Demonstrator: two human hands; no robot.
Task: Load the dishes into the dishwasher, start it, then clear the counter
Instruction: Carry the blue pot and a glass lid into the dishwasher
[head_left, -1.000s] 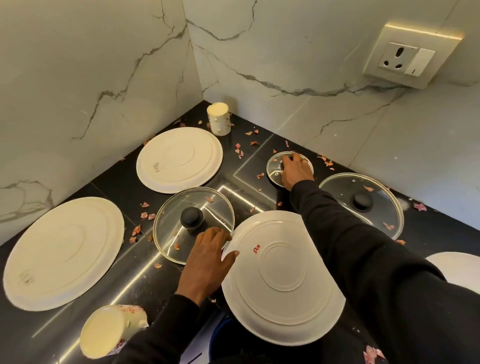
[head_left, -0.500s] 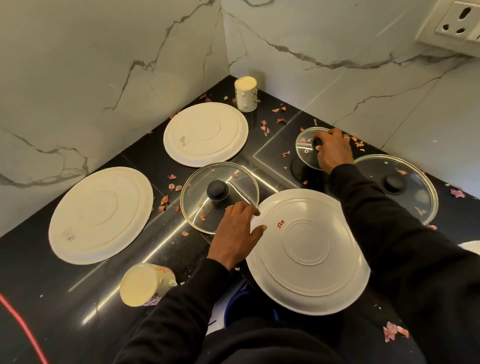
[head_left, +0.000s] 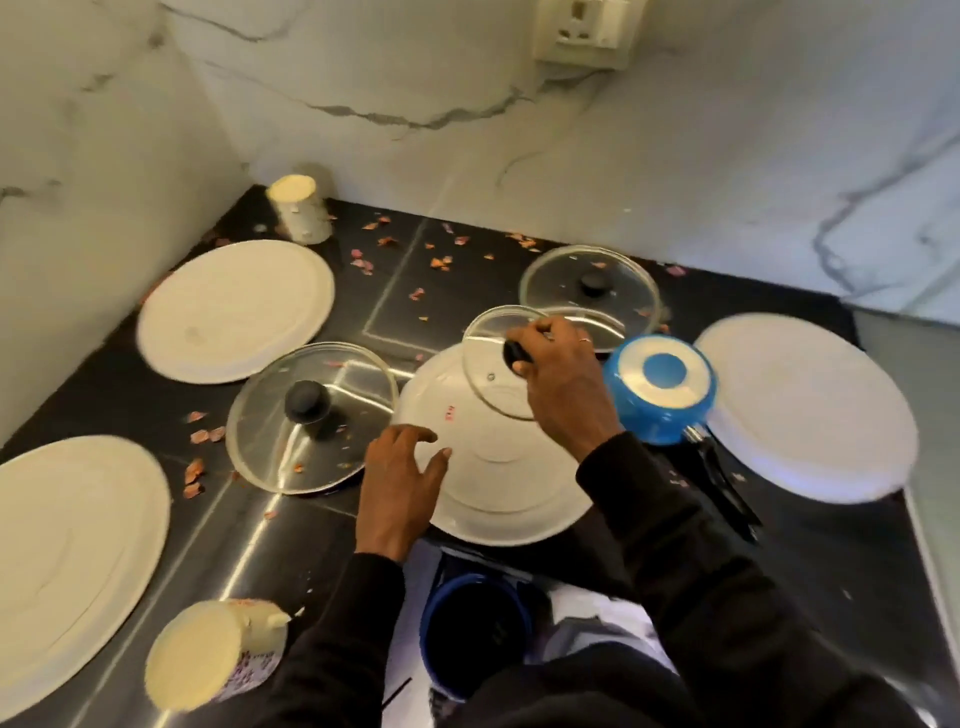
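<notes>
At the counter's (head_left: 831, 571) front edge, the right hand (head_left: 561, 384) grips a small lid (head_left: 493, 374); the left hand (head_left: 400, 483) rests, fingers wide, on a plate (head_left: 509, 493), its red writing (head_left: 448, 413) too blurry to read.

We see soft, even indoor light, fairly dim, on the pale marble walls (head_left: 675, 156). Long white glare streaks cross the glossy black worktop (head_left: 114, 400) at lower left. Motion blur smears everything, worst on the plate (head_left: 805, 410) at right; the edges bow.

Home kitchen: marble backsplash (head_left: 571, 171), black counter (head_left: 156, 405), plates (head_left: 236, 310).
</notes>
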